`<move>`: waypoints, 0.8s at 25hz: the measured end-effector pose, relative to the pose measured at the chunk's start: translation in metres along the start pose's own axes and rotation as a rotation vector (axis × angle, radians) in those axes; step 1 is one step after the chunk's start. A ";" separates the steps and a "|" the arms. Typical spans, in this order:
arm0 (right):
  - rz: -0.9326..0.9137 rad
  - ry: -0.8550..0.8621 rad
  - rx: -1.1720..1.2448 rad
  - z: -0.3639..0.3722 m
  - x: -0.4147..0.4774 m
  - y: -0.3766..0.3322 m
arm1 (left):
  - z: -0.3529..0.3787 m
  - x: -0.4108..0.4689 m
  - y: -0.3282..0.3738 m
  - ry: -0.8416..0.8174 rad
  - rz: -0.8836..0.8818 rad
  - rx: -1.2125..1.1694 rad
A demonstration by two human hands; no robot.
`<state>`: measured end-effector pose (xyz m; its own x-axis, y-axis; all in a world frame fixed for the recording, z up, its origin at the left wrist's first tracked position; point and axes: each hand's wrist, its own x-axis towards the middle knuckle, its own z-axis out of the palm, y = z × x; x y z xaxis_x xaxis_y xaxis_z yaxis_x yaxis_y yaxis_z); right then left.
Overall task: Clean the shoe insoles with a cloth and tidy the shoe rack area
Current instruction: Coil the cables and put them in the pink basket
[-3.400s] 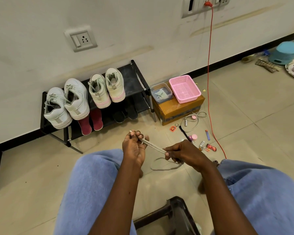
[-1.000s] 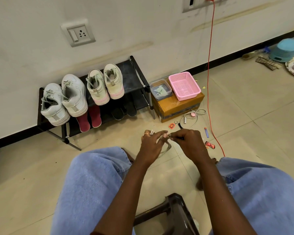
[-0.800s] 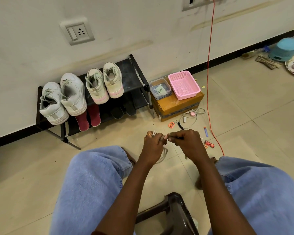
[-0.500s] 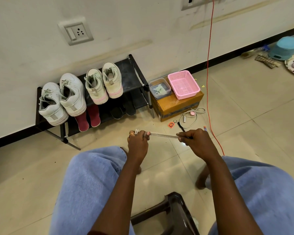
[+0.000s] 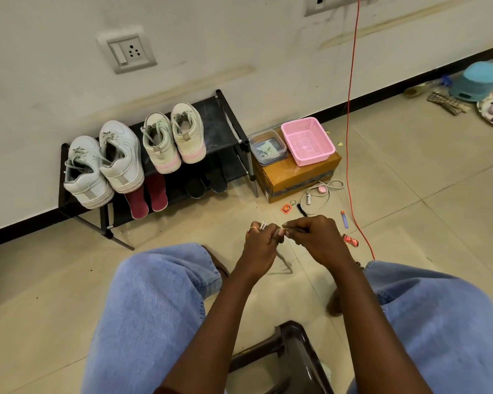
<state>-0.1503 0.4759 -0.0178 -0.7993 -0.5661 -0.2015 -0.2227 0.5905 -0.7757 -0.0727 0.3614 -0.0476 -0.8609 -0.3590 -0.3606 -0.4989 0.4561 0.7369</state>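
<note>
A shoelace is pinched by the left hand and right hand; folds are best kept even and taut.

A seated person is holding both forearms forward and down, the left hand and right hand nearly touching, the fingers of both curling inward and pinching a thin lace between them.

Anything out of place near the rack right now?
Yes: clutter lies loose on the floor before the cardboard box: an orange keychain, a corded pink gadget, a blue stick and a red wrapper. The left hand and right hand pinch a shoelace.
</note>
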 end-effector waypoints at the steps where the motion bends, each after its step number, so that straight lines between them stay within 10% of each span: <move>1: 0.035 0.000 0.046 -0.003 0.000 0.002 | -0.002 0.001 0.000 0.021 -0.013 -0.011; 8: 0.151 0.030 0.340 -0.017 -0.001 0.006 | -0.007 0.002 -0.007 0.093 -0.028 -0.069; 13: 0.015 0.074 0.044 -0.018 0.000 -0.003 | -0.014 0.009 -0.006 0.209 -0.182 -0.766; 20: -0.072 -0.004 -0.059 0.008 -0.006 -0.026 | -0.001 -0.002 0.004 0.208 -0.005 -0.900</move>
<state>-0.1350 0.4592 -0.0010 -0.7776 -0.6109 -0.1488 -0.3121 0.5805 -0.7521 -0.0725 0.3628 -0.0433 -0.7798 -0.5385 -0.3193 -0.1618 -0.3193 0.9337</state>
